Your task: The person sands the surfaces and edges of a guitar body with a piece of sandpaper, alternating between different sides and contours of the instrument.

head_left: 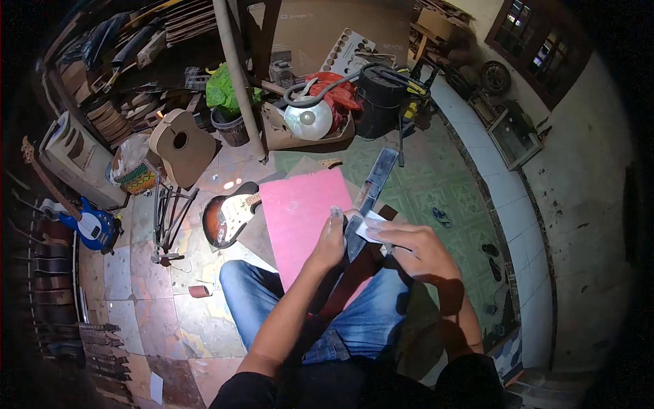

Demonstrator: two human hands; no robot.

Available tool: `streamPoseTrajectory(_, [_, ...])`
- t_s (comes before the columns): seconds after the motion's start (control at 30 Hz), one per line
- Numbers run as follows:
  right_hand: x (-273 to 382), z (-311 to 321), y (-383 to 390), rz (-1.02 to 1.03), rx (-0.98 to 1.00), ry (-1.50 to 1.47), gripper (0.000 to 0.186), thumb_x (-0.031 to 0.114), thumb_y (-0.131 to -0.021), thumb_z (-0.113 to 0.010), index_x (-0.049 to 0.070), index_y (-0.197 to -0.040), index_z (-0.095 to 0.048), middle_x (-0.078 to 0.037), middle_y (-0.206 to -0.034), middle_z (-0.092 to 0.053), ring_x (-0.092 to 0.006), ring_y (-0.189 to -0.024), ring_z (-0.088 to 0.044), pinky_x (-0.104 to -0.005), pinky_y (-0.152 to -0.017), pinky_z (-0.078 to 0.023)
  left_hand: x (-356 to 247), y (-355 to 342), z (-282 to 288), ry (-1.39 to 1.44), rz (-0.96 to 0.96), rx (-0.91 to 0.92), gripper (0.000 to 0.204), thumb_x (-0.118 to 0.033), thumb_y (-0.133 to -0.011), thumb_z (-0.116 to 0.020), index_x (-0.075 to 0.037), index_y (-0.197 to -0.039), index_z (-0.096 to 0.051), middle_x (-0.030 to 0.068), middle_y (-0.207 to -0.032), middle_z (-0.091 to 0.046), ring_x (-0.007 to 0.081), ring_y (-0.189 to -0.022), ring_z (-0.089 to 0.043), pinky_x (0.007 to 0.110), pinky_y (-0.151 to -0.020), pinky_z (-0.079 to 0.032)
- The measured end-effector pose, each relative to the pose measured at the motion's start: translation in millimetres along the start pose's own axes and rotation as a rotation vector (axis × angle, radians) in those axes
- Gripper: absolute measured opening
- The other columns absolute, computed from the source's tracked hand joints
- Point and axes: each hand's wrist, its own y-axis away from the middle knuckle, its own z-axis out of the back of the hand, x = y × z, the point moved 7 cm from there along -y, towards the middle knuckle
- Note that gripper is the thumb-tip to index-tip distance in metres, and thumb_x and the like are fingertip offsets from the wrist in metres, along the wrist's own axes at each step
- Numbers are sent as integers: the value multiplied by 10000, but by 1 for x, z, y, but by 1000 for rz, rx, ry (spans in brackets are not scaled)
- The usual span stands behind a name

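My left hand (330, 242) is closed around the edge of a long, flat, dark blue-grey strip (381, 170), its thumb upright. The strip slants up and away from my lap, with whitish smears on its surface; its exact kind is unclear. In my right hand (415, 249), a small white folded piece (366, 228) is pinched and pressed against the strip's lower part. It may be paper or cloth. Under my hands a pink sheet (293, 211) lies across my legs, in front of my jeans (368, 307).
A sunburst electric guitar (225, 221) lies left of the sheet. Beyond it are an acoustic guitar body (182, 146), a black folding stand (170, 218) and a blue guitar (95, 225). A grey pole (238, 75), a carton (272, 129) and a black bucket (378, 102) stand ahead.
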Motion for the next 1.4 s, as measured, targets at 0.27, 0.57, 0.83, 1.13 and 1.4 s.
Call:
streamPoseTrajectory(0.27, [17,-8,-7,-29,-87,119,529,-94,-789,-556,98,-1258,-708,-156,-1302,-672,-356,-1128,-676,-389,-974,-546,13,5,-6,127,-7,-6,938,-706,-1031,-99,47,-1125,-651,105,-1042,-691,201,-980,-619,333,-951,-462])
streamPoseTrajectory(0.57, [17,-10,-7,36,-81,185,533,-94,-802,-571,90,-1290,-678,-167,-1330,-649,-375,-1089,-679,-410,-932,-563,18,3,-17,166,-111,80,1060,-810,-954,-82,53,-1196,-648,124,-1099,-700,207,-1035,-629,343,-977,-467])
streamPoseTrajectory(0.83, [15,-13,3,59,-134,300,509,-74,-808,-593,98,-1277,-690,-131,-1323,-662,-358,-1018,-707,-411,-873,-584,25,-1,-25,173,-94,248,1155,-899,-863,-82,51,-1215,-635,114,-1115,-692,190,-1033,-630,346,-968,-487])
streamPoseTrajectory(1.13, [9,-19,20,94,-156,465,528,-53,-803,-616,114,-1302,-669,-92,-1379,-634,-335,-824,-670,-415,-773,-583,24,-8,-36,248,-70,204,1188,-917,-839,-84,56,-1234,-638,118,-1136,-689,191,-1042,-621,347,-968,-483])
streamPoseTrajectory(1.4, [11,-32,30,14,-206,582,589,-50,-788,-611,130,-1349,-645,-59,-1382,-631,-284,-737,-590,-393,-725,-564,41,-25,-39,220,-26,298,1163,-915,-842,-74,45,-1159,-649,87,-1027,-679,184,-980,-607,339,-930,-483])
